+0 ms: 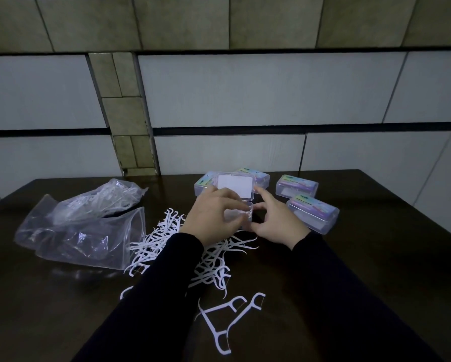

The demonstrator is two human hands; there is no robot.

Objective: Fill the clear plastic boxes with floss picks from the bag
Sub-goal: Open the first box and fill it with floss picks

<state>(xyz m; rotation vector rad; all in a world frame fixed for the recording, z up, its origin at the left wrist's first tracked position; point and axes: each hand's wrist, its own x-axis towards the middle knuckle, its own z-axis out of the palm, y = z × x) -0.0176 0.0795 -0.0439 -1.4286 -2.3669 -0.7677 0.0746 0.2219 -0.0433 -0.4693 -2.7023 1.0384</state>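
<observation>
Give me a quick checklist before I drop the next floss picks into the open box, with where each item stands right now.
1. Open box lid up: ok, lid stands open behind it.
2. Right hand steadies the box: ok, fingers at its right side.
3. Left hand over the opening with picks: ok, fingers curled there.
4. Loose picks within reach: ok, piled on the table under the forearms.
5. Room left in the box: cannot tell, left hand covers it.
6. Bag still has stock: cannot tell.
</observation>
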